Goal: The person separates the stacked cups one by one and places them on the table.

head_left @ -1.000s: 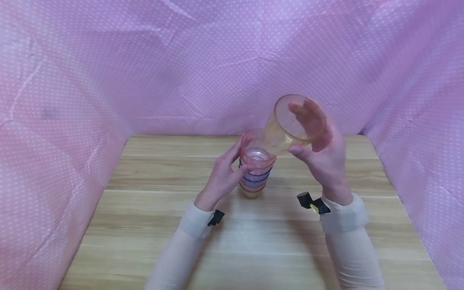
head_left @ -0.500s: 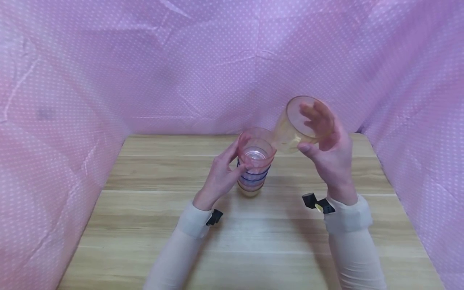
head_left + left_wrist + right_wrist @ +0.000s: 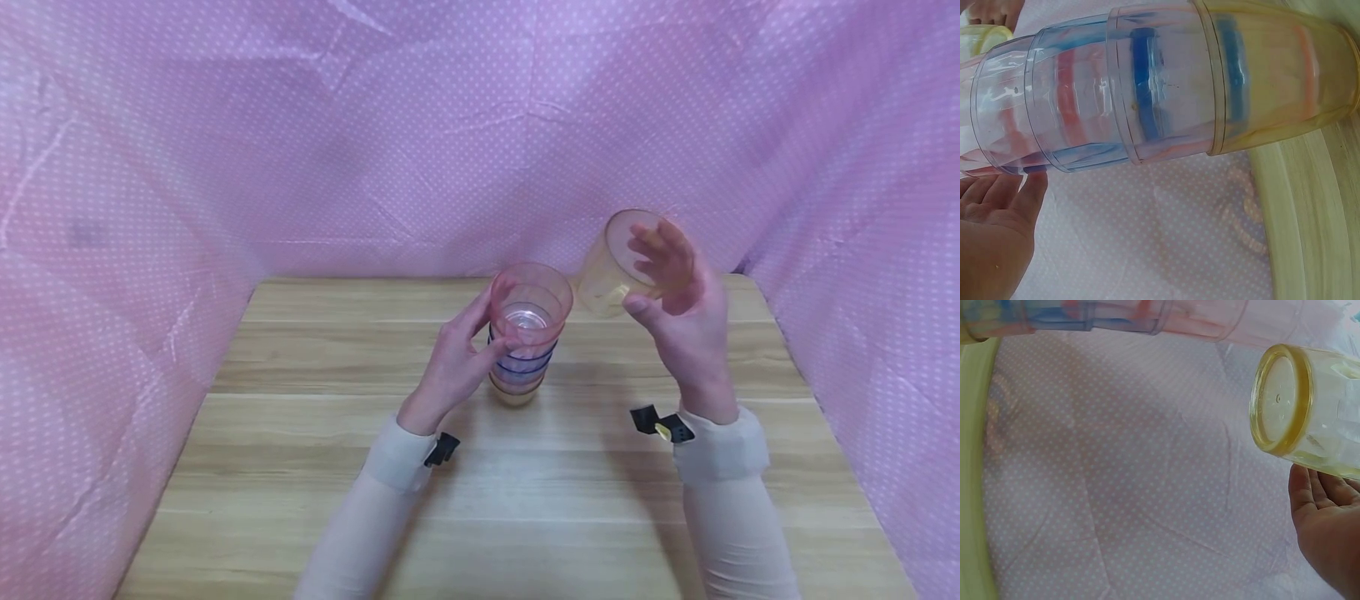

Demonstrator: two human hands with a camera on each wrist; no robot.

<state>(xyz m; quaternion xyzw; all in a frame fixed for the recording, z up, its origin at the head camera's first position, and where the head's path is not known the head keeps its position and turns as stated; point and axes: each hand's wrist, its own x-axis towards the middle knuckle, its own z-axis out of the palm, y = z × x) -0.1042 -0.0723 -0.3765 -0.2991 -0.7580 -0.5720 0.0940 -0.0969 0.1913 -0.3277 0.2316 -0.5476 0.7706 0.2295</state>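
A stack of nested clear plastic cups (image 3: 527,360) stands upright on the table, a yellow cup (image 3: 1279,81) at its base, with blue and pink ones above. Around the pink cup (image 3: 553,310) at the top, my left hand (image 3: 450,362) holds the stack between thumb and fingers. My right hand (image 3: 693,333) grips a separate clear yellow cup (image 3: 598,279) in the air, right of the stack. That cup is tilted, its mouth facing up and to the right, its base toward the stack. In the right wrist view its round yellow-rimmed base (image 3: 1282,400) shows.
The wood-grain table (image 3: 480,517) extends under both forearms. Pink polka-dot cloth (image 3: 420,133) hangs behind it and along both sides. A small black device (image 3: 442,450) sits on the left wrist, another (image 3: 663,423) on the right.
My right hand has carried the yellow cup a little right and down, away from the stack's top rim. The left hand keeps its hold, and the stack has barely shifted in view.
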